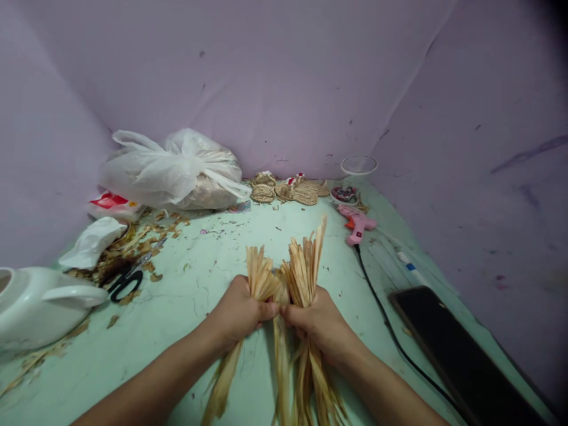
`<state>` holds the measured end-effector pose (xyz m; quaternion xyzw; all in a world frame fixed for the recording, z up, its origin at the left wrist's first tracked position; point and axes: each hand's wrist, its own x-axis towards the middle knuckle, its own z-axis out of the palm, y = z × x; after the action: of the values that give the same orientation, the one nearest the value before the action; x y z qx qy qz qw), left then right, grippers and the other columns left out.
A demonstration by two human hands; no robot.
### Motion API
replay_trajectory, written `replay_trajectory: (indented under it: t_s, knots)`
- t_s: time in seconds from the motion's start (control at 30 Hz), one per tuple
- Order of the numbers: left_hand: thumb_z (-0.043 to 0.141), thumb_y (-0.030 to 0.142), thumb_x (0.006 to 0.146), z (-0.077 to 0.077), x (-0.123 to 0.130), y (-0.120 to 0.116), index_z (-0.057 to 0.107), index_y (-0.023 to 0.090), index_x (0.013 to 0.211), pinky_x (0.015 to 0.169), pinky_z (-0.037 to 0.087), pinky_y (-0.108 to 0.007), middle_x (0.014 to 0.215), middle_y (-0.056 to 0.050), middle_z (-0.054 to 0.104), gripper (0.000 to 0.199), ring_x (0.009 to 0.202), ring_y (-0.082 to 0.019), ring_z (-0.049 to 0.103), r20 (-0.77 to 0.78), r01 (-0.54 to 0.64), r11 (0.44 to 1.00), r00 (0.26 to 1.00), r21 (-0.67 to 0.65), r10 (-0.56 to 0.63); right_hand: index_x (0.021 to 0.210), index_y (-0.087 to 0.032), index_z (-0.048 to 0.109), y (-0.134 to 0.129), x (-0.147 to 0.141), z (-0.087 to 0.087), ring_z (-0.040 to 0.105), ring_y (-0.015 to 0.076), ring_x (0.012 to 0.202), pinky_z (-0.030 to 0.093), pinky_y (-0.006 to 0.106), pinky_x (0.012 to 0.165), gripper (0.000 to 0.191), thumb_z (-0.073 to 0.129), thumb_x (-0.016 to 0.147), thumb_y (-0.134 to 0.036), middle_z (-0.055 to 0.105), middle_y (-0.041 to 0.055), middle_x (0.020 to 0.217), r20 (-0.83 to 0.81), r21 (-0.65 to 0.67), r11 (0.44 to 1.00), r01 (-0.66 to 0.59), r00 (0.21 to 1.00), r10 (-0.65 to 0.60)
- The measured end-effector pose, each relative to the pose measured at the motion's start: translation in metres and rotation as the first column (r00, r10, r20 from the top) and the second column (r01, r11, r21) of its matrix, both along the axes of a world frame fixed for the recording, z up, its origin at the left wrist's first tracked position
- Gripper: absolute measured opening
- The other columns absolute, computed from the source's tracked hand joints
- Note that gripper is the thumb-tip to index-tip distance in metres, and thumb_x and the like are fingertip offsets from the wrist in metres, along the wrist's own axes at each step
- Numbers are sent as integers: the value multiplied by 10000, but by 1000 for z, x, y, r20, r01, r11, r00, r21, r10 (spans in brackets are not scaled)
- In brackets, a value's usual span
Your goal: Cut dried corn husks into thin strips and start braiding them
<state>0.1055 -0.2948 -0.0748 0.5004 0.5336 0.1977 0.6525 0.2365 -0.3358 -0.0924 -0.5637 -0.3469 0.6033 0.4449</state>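
Both hands meet over the middle of the pale green table (177, 331). My left hand (242, 310) is closed around a bundle of dry, straw-coloured husk strips (258, 269), whose cut ends fan upward above the fist. A second, thicker bundle of husk strips (304, 266) is gripped in my right hand (322, 322). The thumbs nearly touch, and a flat strip (281, 355) hangs down between them. Long loose tails of both bundles trail below the hands toward me. The fingertips are mostly hidden behind the strips.
At left lie a white watering can (39, 307), scissors (128, 281) and husk scraps (151, 236). Behind are a stuffed white plastic bag (177, 168) and braided husk pieces (302, 192). On the right are a pink glue gun (356, 225), its cord (381, 313) and a dark flat slab (457, 349).
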Motion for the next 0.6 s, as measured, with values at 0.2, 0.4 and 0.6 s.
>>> replay_trajectory:
  t_s: [0.2,0.4,0.6]
  knots:
    - [642,242,534,-5,-4,3,505,141,492,320,194,-173,359,51,395,175,320,-40,313,192,57,995,981,-79,-41,537,-163,507,1,2,2,373,66,389,290,186,371,44,536,510,-143,432,-51,433,-173,-67,997,44,983,-55]
    - [702,211,562,4,-23,26,559,124,681,306,264,-127,593,-25,601,205,357,-35,423,442,-1,973,891,-233,106,564,-162,550,11,27,17,527,118,551,481,234,571,134,580,445,-109,529,-6,558,-485,-228,944,236,814,-321]
    - [607,105,611,16,-50,57,501,134,608,252,215,-105,430,35,487,110,260,-22,347,345,-73,958,923,-277,170,658,-168,546,9,63,35,221,-2,353,213,75,289,160,511,505,-136,403,-75,537,-731,-59,984,169,664,-158]
